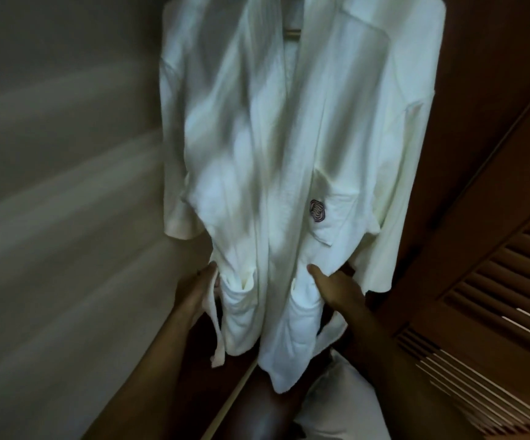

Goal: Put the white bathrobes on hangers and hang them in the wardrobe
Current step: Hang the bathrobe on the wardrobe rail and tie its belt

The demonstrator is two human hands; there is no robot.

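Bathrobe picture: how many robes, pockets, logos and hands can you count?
White bathrobe, hanging: 1
Lower pockets on it: 2
Dark logo on the chest: 1
Hands, left hand and right hand, each touching a side of the robe: 2
Louvred wooden door: 1
Total: 7

One white bathrobe [289,122], hanging in wardrobe. On bathrobe: one dark emblem [317,211] on chest pocket right of front opening; two lower pockets, one either side of opening; one belt end [216,338] dangling at lower left edge. One wooden hanger bar [292,33] showing in neck opening. Two hands: left hand [197,287] at bathrobe's lower left edge, right hand [336,287] at lower right. One louvred door [495,296] right of bathrobe.
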